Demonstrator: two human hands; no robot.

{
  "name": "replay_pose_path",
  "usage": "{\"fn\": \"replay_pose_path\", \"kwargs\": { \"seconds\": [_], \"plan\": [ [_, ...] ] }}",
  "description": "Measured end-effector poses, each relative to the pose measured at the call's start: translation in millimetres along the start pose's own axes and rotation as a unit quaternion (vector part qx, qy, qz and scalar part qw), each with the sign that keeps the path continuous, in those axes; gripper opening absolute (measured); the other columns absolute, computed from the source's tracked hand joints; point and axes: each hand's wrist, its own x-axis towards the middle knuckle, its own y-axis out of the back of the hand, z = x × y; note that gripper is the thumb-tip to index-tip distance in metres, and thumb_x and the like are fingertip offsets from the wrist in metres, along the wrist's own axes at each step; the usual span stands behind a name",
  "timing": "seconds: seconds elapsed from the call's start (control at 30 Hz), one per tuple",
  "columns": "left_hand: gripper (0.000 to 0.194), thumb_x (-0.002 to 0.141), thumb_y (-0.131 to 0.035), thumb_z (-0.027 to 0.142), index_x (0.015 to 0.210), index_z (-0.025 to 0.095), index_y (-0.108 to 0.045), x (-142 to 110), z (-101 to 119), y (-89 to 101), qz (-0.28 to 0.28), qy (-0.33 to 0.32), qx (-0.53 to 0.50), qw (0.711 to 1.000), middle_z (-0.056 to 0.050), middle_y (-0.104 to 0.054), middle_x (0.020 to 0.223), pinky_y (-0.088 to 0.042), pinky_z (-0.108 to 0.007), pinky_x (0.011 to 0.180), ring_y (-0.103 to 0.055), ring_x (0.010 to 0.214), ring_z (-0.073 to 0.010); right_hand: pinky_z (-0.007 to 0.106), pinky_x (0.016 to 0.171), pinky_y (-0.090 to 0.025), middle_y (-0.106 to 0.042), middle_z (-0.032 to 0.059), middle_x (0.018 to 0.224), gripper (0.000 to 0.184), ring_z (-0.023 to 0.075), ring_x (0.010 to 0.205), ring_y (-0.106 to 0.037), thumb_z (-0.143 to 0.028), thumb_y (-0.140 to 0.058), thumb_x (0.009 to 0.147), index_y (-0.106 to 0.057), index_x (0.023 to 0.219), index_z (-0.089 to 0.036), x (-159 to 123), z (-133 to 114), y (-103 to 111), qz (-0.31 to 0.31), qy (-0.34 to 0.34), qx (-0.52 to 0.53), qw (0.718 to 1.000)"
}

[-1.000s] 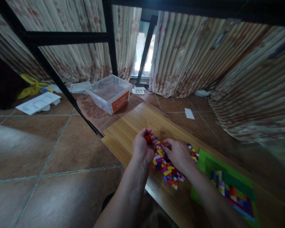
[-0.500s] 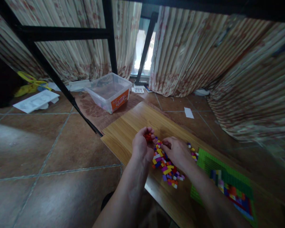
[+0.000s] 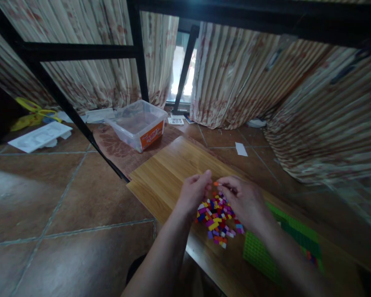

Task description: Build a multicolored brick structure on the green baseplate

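My left hand (image 3: 194, 190) is turned on its side with curled fingers, at the far left edge of a pile of small toy building bricks (image 3: 214, 222). What lies in its palm is hidden. Facing it across the pile, my right hand (image 3: 243, 200) pinches a small orange brick (image 3: 216, 184) between thumb and fingertips. The mixed red, yellow, purple, blue and white bricks lie loose on a wooden board (image 3: 160, 173). To the right, my right forearm partly covers a green studded baseplate (image 3: 259, 251) with some coloured bricks on it.
A clear plastic tub (image 3: 132, 128) with an orange label stands on a brown mat behind the board. Black metal frame bars (image 3: 80, 51) cross in front of the curtains. A white moulded tray (image 3: 40, 136) and a paper scrap (image 3: 241, 149) lie on the tiled floor.
My left hand has rolled from palm-up, where red bricks showed, onto its side. My right hand has come up from the pile with an orange brick. The camera view has shifted slightly.
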Motion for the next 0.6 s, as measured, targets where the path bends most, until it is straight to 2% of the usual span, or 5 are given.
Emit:
{"fn": "replay_pose_path", "kwargs": {
  "seconds": [0.13, 0.3, 0.43, 0.53, 0.6],
  "plan": [
    [0.039, 0.068, -0.079, 0.044, 0.057, 0.013, -0.057, -7, -5, -5.0, -0.076, -0.003, 0.035, 0.997, 0.004, -0.045, 0.048, -0.019, -0.02, 0.042, -0.032, 0.041, -0.003, 0.028, 0.072, -0.047, -0.072, 0.0021, 0.083, 0.018, 0.0172, 0.078, -0.066, -0.027, -0.052, 0.087, -0.07, 0.082, -0.024, -5, -11, 15, 0.008, 0.024, 0.04, 0.999],
    [0.032, 0.064, -0.081, 0.035, 0.061, 0.011, -0.06, -9, -3, -7.7, -0.112, 0.059, -0.056, 0.99, 0.002, -0.049, 0.055, -0.016, -0.018, 0.041, -0.031, 0.042, -0.0015, 0.028, 0.072, -0.051, -0.073, 0.0032, 0.084, 0.017, 0.0174, 0.078, -0.068, -0.031, -0.058, 0.087, -0.072, 0.085, -0.022, -11, 1, 7, 0.057, -0.004, 0.151, 0.987],
    [0.015, 0.068, -0.07, 0.021, 0.064, 0.01, -0.061, -6, 4, -5.7, -0.038, 0.072, -0.121, 0.989, -0.001, -0.053, 0.059, -0.021, -0.016, 0.04, -0.037, 0.045, -0.0027, 0.031, 0.075, -0.052, -0.074, 0.0039, 0.089, 0.016, 0.0189, 0.082, -0.068, -0.034, -0.061, 0.084, -0.073, 0.087, -0.022, -20, 30, -1, 0.062, -0.03, 0.153, 0.986],
    [0.005, 0.067, -0.059, 0.013, 0.063, 0.011, -0.059, -3, 10, -2.9, 0.035, 0.059, -0.164, 0.984, -0.001, -0.053, 0.058, -0.024, -0.016, 0.039, -0.038, 0.044, -0.0037, 0.032, 0.073, -0.052, -0.073, 0.0023, 0.084, 0.014, 0.0193, 0.078, -0.067, -0.027, -0.06, 0.082, -0.073, 0.082, -0.024, -30, 52, -5, -0.022, -0.057, 0.061, 0.996],
    [0.005, 0.066, -0.054, 0.01, 0.064, 0.011, -0.059, -3, 12, -2.0, 0.055, 0.059, -0.182, 0.98, -0.001, -0.054, 0.058, -0.027, -0.016, 0.039, -0.04, 0.044, -0.0046, 0.033, 0.071, -0.05, -0.071, 0.0023, 0.084, 0.014, 0.0192, 0.075, -0.066, -0.021, -0.059, 0.08, -0.073, 0.082, -0.024, -33, 59, -7, -0.052, -0.06, -0.008, 0.997]
  ]
}}
